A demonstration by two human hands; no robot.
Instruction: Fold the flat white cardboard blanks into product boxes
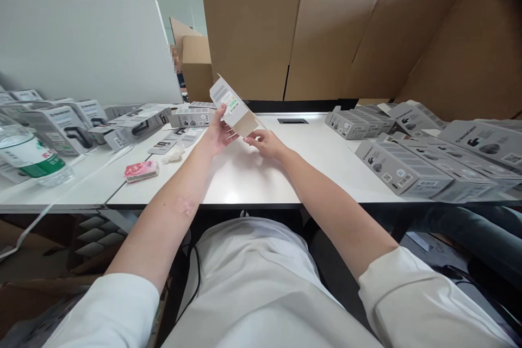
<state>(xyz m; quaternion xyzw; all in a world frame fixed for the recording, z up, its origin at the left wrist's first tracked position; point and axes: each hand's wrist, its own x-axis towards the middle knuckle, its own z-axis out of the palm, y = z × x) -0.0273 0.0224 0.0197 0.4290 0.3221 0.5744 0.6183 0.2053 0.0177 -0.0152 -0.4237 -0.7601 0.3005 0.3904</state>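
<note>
Above the white table I hold up a small grey cardboard box point(231, 106), tilted, with printed labels and a barcode on the side facing me. A flap stands out at its upper end, and bare brown card shows at the lower end. My left hand point(219, 131) is closed around the box's left side, fingers underneath it. My right hand point(267, 142) is at the lower right end, thumb and fingers pinched at the card edge or flap there. Part of the right fingers is hidden behind the box.
Grey printed boxes crowd the right point(402, 168) and left point(61, 125) of the table point(253, 179). Flattened cartons point(175, 140), a pink tissue pack point(141, 171), a crumpled white tissue point(174, 153) and a water bottle point(30, 152) lie on the left. Large brown cardboard point(293, 27) stands behind.
</note>
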